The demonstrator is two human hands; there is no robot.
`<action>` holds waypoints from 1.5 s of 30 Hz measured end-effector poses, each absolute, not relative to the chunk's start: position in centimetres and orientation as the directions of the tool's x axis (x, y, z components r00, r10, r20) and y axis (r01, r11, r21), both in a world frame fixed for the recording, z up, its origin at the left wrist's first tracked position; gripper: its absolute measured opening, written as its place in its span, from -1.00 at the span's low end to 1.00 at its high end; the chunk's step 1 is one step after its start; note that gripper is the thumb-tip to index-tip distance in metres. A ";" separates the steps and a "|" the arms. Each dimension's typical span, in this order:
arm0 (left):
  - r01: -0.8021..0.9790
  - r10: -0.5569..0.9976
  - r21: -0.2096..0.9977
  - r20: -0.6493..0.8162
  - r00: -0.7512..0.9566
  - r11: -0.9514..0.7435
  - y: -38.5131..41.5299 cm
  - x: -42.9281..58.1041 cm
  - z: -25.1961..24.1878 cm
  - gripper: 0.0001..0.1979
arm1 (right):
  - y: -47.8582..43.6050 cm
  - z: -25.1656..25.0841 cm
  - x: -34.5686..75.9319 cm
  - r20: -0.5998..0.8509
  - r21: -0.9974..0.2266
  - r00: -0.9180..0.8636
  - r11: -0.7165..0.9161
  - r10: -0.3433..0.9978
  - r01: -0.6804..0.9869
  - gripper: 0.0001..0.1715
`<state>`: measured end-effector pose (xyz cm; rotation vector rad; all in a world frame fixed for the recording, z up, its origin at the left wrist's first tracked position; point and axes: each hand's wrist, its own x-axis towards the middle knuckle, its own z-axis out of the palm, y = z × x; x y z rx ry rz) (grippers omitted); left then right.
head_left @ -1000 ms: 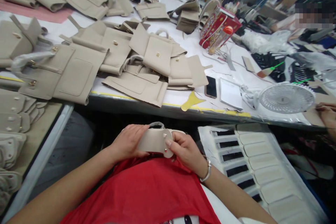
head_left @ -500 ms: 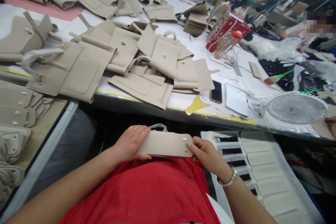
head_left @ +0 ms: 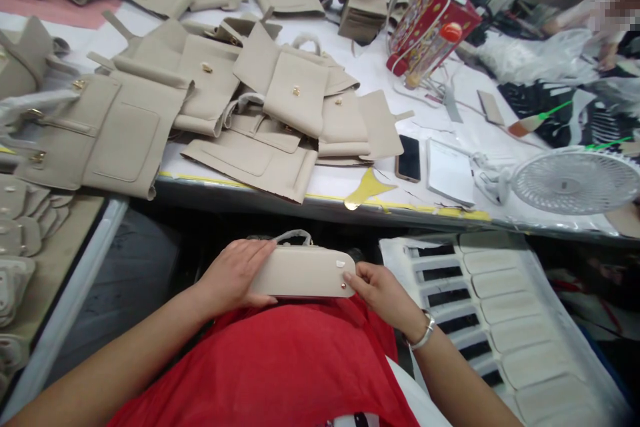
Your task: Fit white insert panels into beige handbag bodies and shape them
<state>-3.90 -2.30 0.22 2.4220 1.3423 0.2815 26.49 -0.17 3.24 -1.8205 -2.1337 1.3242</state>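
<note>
Just above my red-covered lap I hold a beige handbag [head_left: 300, 271] with a smooth, rounded-end panel facing up. A small metal stud and a whitish patch show near its right end. Behind it rises a handle in clear wrap. My left hand [head_left: 237, 273] grips the left end, fingers over the top and thumb along the lower edge. At the right end, my right hand [head_left: 383, 293] pinches the rounded corner beside the stud, thumb on top; its other fingers are partly hidden. The bag's underside is out of sight.
Several beige bag pieces [head_left: 295, 90] lie heaped on the white table. Along its edge are a yellow cutout [head_left: 367, 188], a phone [head_left: 409, 159], a white pad [head_left: 450, 172] and a fan [head_left: 575, 181]. A slatted rack [head_left: 450, 293] with beige panels stands at my right.
Both hands and the handbag appear slightly further left in view, as does the table scene, since the view has shifted. My grip on the bag looks the same.
</note>
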 end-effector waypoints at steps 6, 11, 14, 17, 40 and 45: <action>0.783 0.840 0.376 -0.023 0.543 -0.496 -2.0 -3.6 0.4 -0.20 | -0.1 3.2 26.5 -0.455 -0.611 -0.309 -0.041 0.835 0.791 -0.56; 0.776 0.837 0.399 -0.035 0.546 -0.489 -1.9 -3.7 0.5 -0.27 | -0.3 3.5 26.3 -0.423 -0.619 -0.290 -0.040 0.859 0.784 -0.58; 0.790 0.838 0.360 -0.041 0.544 -0.496 -2.1 -3.3 0.7 -0.29 | -0.4 3.8 26.2 -0.411 -0.602 -0.270 -0.037 0.871 0.797 -0.61; 0.804 0.840 0.318 -0.038 0.541 -0.503 -2.0 -1.5 0.7 -0.26 | -0.5 4.2 26.1 -0.420 -0.580 -0.268 -0.030 0.867 0.814 -0.63; 0.734 0.777 0.366 -0.044 0.628 -0.572 0.1 8.4 1.3 -0.22 | -0.5 4.1 26.4 -0.373 -0.506 -0.215 -0.004 0.903 0.862 -0.67; 0.729 0.773 0.378 -0.050 0.632 -0.571 0.4 9.0 1.4 -0.27 | -0.7 4.2 26.6 -0.400 -0.540 -0.189 -0.064 0.897 0.839 -0.67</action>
